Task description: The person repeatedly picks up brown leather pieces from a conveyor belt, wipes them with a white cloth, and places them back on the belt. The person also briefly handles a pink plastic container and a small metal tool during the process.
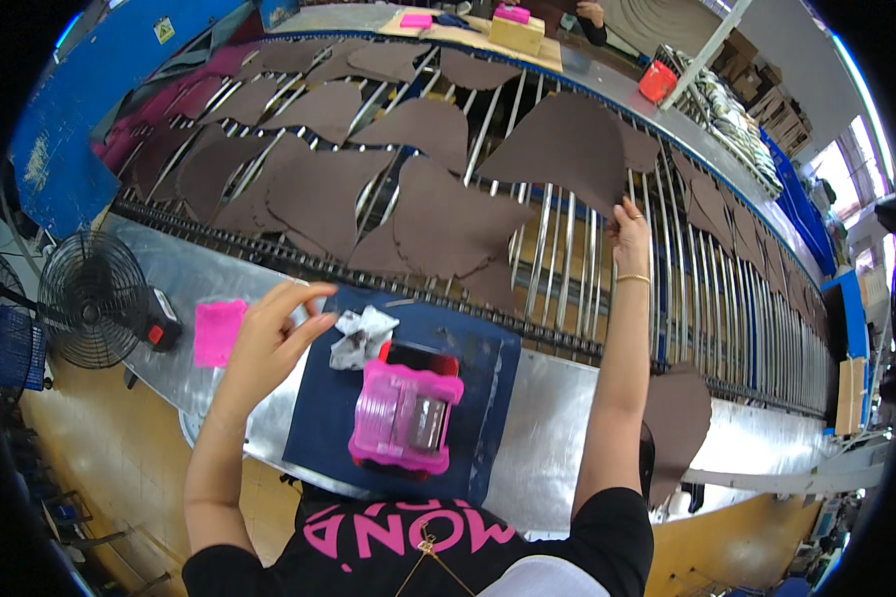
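Right hand (629, 227) reaching far over roller conveyor (567, 249), pinching edge of large brown cut piece (565, 149), laying it flat across bars. Left hand (269, 333) hovering, fingers loosely released, over worktop (558, 418) beside crumpled rag (363, 333), near pink tool (406, 418).

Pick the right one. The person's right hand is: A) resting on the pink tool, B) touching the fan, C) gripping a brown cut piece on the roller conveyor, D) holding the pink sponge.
C: the right hand pinches the edge of a brown cut piece lying on the roller conveyor.
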`<state>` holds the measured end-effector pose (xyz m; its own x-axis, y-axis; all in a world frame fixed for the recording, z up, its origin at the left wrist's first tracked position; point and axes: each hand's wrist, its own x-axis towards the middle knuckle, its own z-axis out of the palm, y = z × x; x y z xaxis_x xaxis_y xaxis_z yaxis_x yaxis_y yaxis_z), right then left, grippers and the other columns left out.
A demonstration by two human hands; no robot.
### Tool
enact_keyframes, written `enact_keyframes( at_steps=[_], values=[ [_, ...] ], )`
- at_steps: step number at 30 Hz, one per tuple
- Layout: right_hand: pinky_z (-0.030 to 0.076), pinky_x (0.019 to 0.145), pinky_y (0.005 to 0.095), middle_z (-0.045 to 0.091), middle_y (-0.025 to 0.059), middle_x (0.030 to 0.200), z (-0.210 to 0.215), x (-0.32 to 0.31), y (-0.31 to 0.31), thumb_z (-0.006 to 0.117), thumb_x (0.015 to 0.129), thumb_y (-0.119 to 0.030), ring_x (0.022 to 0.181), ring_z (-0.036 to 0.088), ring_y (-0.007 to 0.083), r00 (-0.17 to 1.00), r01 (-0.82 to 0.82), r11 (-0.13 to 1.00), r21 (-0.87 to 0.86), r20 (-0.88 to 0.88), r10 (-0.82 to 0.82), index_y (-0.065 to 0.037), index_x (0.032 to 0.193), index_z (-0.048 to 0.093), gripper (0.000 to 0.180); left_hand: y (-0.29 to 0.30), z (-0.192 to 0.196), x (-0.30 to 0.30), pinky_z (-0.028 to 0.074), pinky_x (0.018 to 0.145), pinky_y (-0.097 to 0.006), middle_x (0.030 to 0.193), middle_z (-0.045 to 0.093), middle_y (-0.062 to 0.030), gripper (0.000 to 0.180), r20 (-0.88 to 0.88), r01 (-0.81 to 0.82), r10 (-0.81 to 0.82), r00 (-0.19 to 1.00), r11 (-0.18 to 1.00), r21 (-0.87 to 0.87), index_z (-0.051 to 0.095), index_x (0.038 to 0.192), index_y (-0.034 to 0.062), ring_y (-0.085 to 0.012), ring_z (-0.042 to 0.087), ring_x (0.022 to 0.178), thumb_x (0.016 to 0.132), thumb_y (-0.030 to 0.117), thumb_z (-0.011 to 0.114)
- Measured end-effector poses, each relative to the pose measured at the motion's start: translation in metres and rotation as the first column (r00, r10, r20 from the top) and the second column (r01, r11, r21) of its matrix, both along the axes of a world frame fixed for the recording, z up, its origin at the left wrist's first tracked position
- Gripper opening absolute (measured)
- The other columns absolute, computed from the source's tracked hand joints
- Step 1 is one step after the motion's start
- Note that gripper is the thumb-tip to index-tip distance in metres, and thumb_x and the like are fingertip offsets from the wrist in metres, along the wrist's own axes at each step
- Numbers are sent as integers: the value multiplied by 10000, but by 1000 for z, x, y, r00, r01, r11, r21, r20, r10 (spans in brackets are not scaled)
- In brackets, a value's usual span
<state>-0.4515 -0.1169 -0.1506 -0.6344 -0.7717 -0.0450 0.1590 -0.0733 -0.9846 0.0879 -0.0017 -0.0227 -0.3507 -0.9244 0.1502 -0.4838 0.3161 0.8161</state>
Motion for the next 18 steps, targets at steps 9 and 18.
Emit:
enact_keyframes(
  at_steps=[9,18],
  values=[
    [472,529,265,678,76,908,-83,-22,-125,582,868,-8,675,615,137,970,65,986,156,-240,-26,-22,1167,634,304,21,-39,61,311,462,-178,837,533,6,270,17,-353,356,934,920,171,635,1101,49,-32,412,581,836,87,673],
    [322,952,656,531,114,1277,-46,-43,-47,702,790,-385,1194,499,300,680,421,847,324,-731,-59,-203,1210,608,467,4,-41,43,293,445,-177,844,529,20,301,-12,-277,284,959,941,194,615,1143,61,-14,377,530,848,90,667]
  ],
)
